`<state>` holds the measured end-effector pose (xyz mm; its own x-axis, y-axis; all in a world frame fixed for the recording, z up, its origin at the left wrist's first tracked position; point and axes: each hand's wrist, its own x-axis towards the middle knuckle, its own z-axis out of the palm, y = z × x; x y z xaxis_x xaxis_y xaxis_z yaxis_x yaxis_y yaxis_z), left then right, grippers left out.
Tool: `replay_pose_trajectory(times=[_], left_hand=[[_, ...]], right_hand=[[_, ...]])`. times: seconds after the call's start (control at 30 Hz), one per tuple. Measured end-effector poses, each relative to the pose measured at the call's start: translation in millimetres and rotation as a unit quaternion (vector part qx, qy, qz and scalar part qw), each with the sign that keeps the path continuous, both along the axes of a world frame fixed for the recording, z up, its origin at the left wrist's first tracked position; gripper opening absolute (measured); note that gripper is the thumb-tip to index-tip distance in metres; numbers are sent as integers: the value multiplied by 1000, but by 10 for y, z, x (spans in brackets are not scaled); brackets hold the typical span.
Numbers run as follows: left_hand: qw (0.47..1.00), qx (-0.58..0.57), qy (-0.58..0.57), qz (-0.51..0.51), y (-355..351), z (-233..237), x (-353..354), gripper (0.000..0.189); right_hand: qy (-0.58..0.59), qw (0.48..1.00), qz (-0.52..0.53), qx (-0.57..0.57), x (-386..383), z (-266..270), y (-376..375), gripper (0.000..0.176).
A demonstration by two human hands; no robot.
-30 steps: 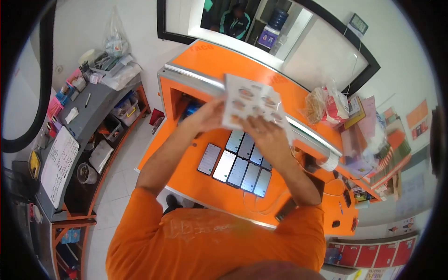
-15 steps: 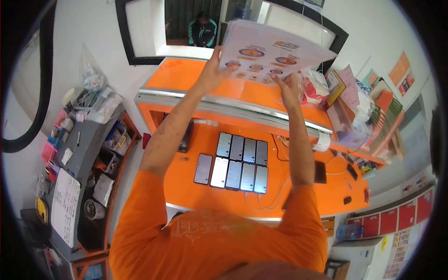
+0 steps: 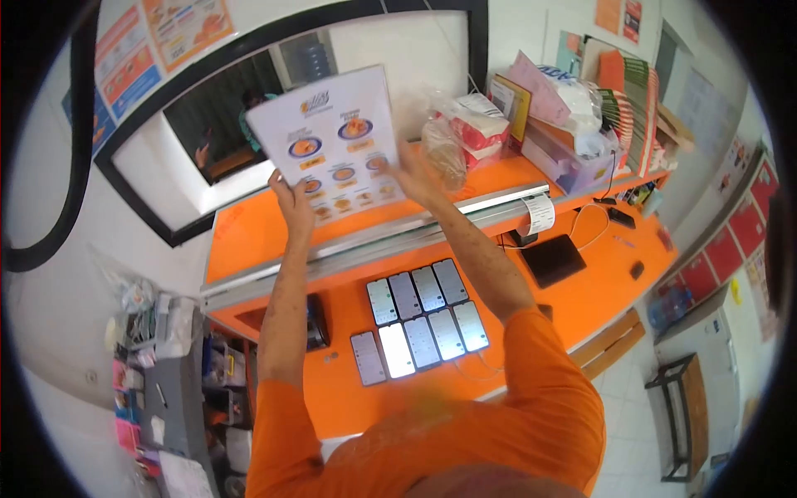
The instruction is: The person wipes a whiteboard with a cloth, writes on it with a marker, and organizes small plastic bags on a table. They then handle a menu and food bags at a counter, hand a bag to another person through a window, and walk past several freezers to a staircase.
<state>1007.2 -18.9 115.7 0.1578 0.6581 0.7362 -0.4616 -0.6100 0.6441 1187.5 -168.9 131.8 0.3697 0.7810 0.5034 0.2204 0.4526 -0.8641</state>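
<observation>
A white menu sheet (image 3: pixel 332 129) printed with food pictures is held up over the raised orange ledge (image 3: pixel 241 235). My left hand (image 3: pixel 292 202) grips its lower left edge, fingers closed around it. At the right edge, my right hand (image 3: pixel 413 174) is closed on the same sheet, its fingertips partly over the printed side. The menu stands nearly upright, tilted slightly. Below my forearms, several lit smartphones (image 3: pixel 422 339) lie in two rows on the orange desk (image 3: pixel 332 407).
Plastic-wrapped packs (image 3: pixel 477 129) and a clear box (image 3: pixel 564 158) of goods crowd the ledge's right end. A receipt strip (image 3: pixel 540 213) hangs from its front. A black tablet (image 3: pixel 554 260) lies on the desk. Behind the framed window (image 3: pixel 477 50) is another person (image 3: pixel 253 124).
The view has turned, bringing the window and wall posters further in. Both hands have moved left with the menu, which has gone from leaning back to more upright.
</observation>
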Motion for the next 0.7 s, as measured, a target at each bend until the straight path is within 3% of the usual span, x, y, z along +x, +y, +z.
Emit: replay_pose_trajectory(times=[0.03, 0.07, 0.13, 0.17, 0.23, 0.27, 0.37, 0.4, 0.43, 0.47, 0.53, 0.57, 0.63, 0.7], left_hand=[[999, -21, -22, -34, -91, 35, 29, 37], [999, -24, -13, -41, -123, -4, 38, 37], [991, 15, 129, -8, -163, -97, 0, 38], [991, 15, 133, -12, -95, -126, 1, 38], [988, -20, 124, -91, 132, -127, 66, 37], [988, -23, 127, -89, 121, -30, 54, 37], [940, -172, 266, -128, 171, 291, 65, 34], [939, -175, 267, -125, 324, 176, 99, 34], [892, -183, 388, -144, 526, -18, 144, 36], [858, -185, 453, -158, 613, -266, 200, 39], [809, -171, 531, -186, 642, -693, 358, 47], [811, -170, 528, -185, 463, -550, 409, 47], [766, -47, 640, 32, 51, -139, 387, 61], [761, -25, 646, 47, 62, -186, 430, 66]], right_hand=[[-120, 986, -106, -45, 39, 7, -29, 65], [-112, 986, -113, -50, 46, -31, -71, 65], [-22, 999, -19, -43, 25, -112, -143, 63], [-18, 999, -23, -44, 20, -104, -180, 63], [-174, 976, -114, -62, 32, -9, -215, 64], [-170, 977, -111, -64, 32, 25, -216, 64], [-108, 980, -134, -98, 157, 199, -155, 53], [-97, 973, -91, -190, 195, 217, -173, 48], [-86, 955, -47, -279, 219, 214, -196, 45], [-84, 955, -46, -279, 271, 82, -170, 45], [-345, 811, -133, -453, 416, -264, -49, 38], [-349, 811, -133, -451, 382, -287, -73, 38], [-442, 760, -344, -330, 234, -376, -145, 33], [-466, 747, -352, -318, 275, -477, -85, 29]])
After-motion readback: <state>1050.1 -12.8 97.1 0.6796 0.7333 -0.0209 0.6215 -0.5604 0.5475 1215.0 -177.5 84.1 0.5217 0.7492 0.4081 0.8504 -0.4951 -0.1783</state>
